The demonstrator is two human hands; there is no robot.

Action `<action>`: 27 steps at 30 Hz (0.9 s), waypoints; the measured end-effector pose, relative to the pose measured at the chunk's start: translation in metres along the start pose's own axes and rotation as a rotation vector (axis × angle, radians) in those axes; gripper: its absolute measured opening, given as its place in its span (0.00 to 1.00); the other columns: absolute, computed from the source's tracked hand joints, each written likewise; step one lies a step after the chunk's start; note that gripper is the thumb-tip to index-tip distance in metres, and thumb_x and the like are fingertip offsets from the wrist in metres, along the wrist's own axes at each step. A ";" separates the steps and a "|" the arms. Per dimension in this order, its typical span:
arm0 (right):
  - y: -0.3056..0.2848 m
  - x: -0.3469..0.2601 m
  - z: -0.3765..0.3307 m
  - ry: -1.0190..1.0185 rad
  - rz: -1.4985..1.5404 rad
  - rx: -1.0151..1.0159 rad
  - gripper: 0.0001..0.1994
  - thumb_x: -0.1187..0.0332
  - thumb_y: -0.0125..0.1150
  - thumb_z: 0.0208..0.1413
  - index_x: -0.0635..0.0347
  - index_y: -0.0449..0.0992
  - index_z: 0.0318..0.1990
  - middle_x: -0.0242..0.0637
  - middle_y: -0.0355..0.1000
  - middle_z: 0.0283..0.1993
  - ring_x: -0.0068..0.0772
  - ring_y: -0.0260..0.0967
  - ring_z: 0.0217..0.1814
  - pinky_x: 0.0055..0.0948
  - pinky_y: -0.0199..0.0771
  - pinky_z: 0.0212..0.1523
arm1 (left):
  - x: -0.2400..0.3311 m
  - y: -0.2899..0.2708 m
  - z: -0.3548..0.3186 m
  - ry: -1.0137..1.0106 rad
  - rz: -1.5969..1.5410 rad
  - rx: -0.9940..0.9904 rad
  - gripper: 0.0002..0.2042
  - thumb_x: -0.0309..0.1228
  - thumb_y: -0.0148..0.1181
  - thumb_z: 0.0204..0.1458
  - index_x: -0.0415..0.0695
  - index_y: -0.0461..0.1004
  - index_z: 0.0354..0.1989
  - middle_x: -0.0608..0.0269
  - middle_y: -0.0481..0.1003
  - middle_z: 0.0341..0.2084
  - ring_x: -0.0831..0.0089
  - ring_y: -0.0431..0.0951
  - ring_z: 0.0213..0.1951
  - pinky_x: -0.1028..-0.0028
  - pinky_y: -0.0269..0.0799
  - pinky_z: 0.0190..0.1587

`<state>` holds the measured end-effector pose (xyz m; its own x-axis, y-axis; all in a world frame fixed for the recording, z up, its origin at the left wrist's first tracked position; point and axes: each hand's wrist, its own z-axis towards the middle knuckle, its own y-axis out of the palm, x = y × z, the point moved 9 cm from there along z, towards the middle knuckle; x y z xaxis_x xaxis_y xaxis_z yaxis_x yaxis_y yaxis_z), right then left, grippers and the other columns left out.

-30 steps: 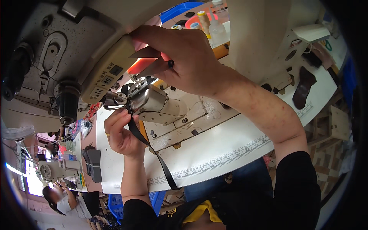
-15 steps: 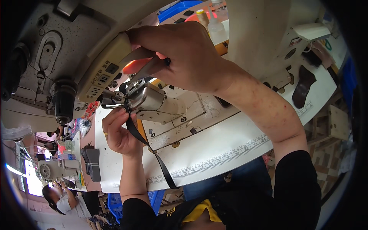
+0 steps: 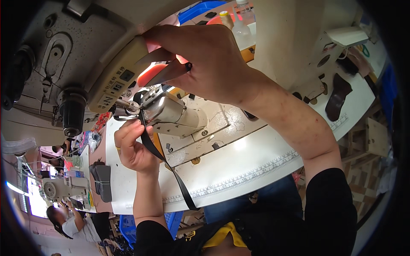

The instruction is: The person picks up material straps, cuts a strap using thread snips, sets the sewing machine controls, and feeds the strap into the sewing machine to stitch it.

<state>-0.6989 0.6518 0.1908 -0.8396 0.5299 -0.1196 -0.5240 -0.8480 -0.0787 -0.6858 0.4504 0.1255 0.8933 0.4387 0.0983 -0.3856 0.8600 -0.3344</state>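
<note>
The left hand (image 3: 137, 147) was pinching a narrow black strip (image 3: 153, 149), at the near side of the left tip of the machine bed (image 3: 173, 112). The strip lay right in that pinch: its upper end ran from the hand to a small metal fitting (image 3: 132, 109) at the bed's tip, and its long tail slanted away from the hand, passing below the bed, with a twist along it, over the white table (image 3: 205, 181) to the edge nearest the person.

Above the bed, well apart from the strip, the right hand (image 3: 213, 59) was curled around a pair of snips (image 3: 168, 72), whose two blades stood apart and pointed leftward. Its thumb side reached the cream control panel (image 3: 115, 83), up and left of the bed; whether any finger pressed on it could not be told, as most of them were hidden.

A dark brown piece (image 3: 338, 97) lay well to the right of the bed, a clear bottle (image 3: 242, 34) stood beyond it, and a grey bundle (image 3: 101, 181) lay off to its left.
</note>
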 end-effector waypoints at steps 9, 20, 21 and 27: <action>-0.002 -0.007 0.003 0.001 0.137 0.002 0.20 0.64 0.68 0.39 0.54 0.72 0.43 0.24 0.72 0.31 0.22 0.70 0.27 0.20 0.67 0.25 | 0.001 -0.009 0.008 0.013 0.065 0.044 0.10 0.19 0.66 0.39 0.41 0.73 0.31 0.58 0.72 0.32 0.66 0.74 0.34 0.73 0.71 0.38; 0.086 -0.037 -0.106 0.797 0.762 -0.570 0.14 0.62 0.58 0.54 0.65 0.68 0.26 0.29 0.62 0.19 0.18 0.53 0.18 0.22 0.56 0.19 | 0.008 -0.007 0.014 0.137 0.014 0.007 0.13 0.19 0.66 0.32 0.43 0.75 0.30 0.63 0.73 0.30 0.68 0.74 0.28 0.74 0.72 0.29; 0.093 -0.045 -0.115 0.957 0.832 -0.651 0.14 0.62 0.56 0.56 0.64 0.68 0.27 0.28 0.63 0.20 0.17 0.54 0.18 0.21 0.57 0.19 | 0.008 -0.009 0.014 0.133 0.015 -0.003 0.13 0.20 0.66 0.31 0.43 0.75 0.30 0.63 0.72 0.30 0.68 0.74 0.28 0.74 0.72 0.29; 0.101 -0.066 -0.141 1.291 1.032 -0.794 0.08 0.67 0.46 0.60 0.63 0.66 0.35 0.36 0.70 0.30 0.15 0.59 0.17 0.16 0.61 0.19 | 0.005 -0.007 0.014 0.133 0.007 -0.002 0.13 0.20 0.66 0.31 0.44 0.75 0.29 0.63 0.72 0.30 0.65 0.74 0.28 0.73 0.72 0.29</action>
<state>-0.6759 0.5316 0.0513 0.0775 -0.1446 -0.9865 0.5758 -0.8013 0.1627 -0.6817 0.4499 0.1413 0.9132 0.4064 -0.0298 -0.3919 0.8561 -0.3368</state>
